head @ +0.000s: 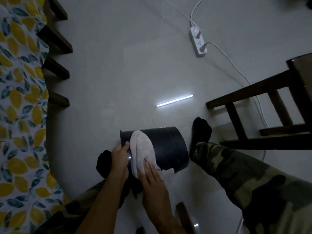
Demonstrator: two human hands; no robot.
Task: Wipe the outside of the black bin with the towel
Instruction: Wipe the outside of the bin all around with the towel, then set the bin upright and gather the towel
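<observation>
Two hands work: left hand [120,159] grips the black bin [166,147] at its 9 o'clock rim; right hand [152,179] presses the towel [143,147], fingers flat. Lying sideways, the bin could roll.

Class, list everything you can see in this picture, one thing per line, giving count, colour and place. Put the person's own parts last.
black bin: one, black, lying on its side on the floor, low centre.
towel: one, pale grey, draped over the bin's side.
power strip: one, white with a red light, on the floor at upper right, plugs in it.
cables: white, running from the strip across the floor.
wooden furniture: dark brown, at right.
patterned cloth: one, white with yellow and teal leaves, left edge.
floor: pale grey, glossy, reflecting a strip light.
legs: two, camouflage trousers, dark socks.
left hand: gripping the bin's end.
right hand: pressing the towel flat.
</observation>
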